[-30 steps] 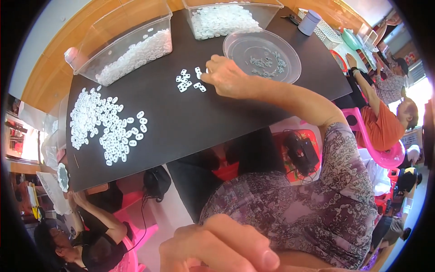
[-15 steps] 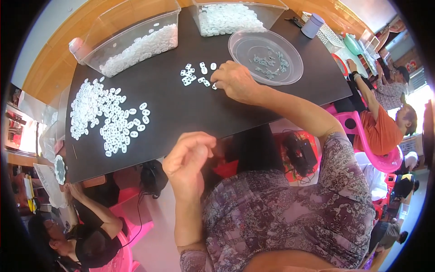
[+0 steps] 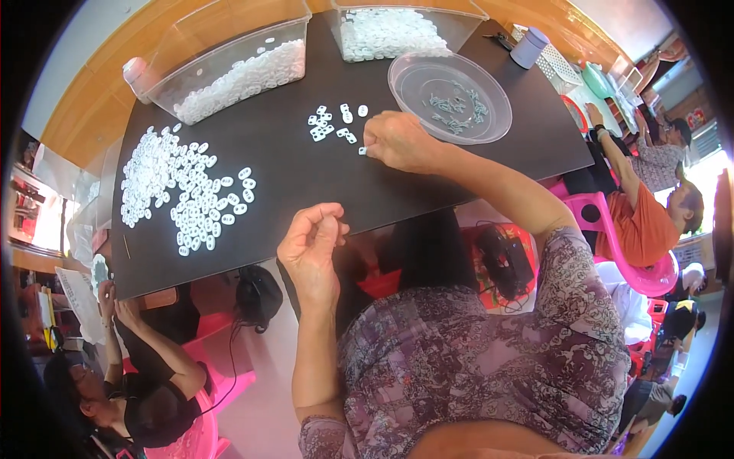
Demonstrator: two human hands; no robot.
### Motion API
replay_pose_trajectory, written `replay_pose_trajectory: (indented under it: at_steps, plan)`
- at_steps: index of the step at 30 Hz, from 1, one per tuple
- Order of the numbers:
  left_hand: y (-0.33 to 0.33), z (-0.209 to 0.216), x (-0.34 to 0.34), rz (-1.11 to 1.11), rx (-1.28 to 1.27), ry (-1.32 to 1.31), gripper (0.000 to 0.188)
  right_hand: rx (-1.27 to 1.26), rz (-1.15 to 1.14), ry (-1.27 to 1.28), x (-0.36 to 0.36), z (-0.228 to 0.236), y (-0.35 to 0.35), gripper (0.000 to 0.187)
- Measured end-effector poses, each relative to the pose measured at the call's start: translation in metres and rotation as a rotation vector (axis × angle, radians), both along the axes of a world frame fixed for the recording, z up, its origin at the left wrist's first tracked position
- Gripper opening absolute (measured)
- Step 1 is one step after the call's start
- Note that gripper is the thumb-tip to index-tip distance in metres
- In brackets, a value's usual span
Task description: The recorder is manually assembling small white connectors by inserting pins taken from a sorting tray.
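My right hand (image 3: 401, 142) is over the dark table, fingers bent and closed, with a small white plastic piece (image 3: 362, 151) at its fingertips. Left of it lies a loose group of small white pieces (image 3: 320, 122), and a white oval piece (image 3: 362, 111) lies just beyond. My left hand (image 3: 312, 249) is raised by the table's near edge, thumb and fingers pressed together; what they may hold is too small to make out. Beyond my right hand, a round clear plastic tray (image 3: 495, 115) carries small grey-green pieces (image 3: 451, 107).
Several white oval pieces (image 3: 199, 206) are heaped at the table's left. Two clear bins (image 3: 176, 84) (image 3: 466, 27) of white pieces stand at the back. A lidded purple cup (image 3: 529, 47) is at the far right. Other people sit at both sides.
My left hand has risen slightly, its fingers drawn closer together. My right hand has shifted a little nearer to me, and the small white piece at its fingertips has moved with it.
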State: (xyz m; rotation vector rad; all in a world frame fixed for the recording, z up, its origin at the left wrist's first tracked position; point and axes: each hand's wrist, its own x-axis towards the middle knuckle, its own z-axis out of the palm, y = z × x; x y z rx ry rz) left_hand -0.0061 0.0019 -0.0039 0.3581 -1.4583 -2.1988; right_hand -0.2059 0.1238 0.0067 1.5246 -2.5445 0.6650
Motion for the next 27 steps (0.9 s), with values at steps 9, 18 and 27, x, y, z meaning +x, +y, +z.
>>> replay_pose_trajectory:
  at_steps: [9, 18, 27]
  plan:
    - [0.012, 0.006, -0.020, 0.073, 0.008, -0.034, 0.019, -0.165, -0.019, -0.884, 0.049, 0.031, 0.004, 0.015]
    - [0.019, 0.007, -0.020, 0.068, 0.083, -0.065, 0.009, -0.261, 0.023, -1.022, 0.073, 0.026, 0.005, 0.015]
    - [0.019, 0.003, -0.011, 0.052, 0.030, -0.053, 0.007, -0.232, -0.043, -0.735, 0.072, 0.035, 0.024, 0.013]
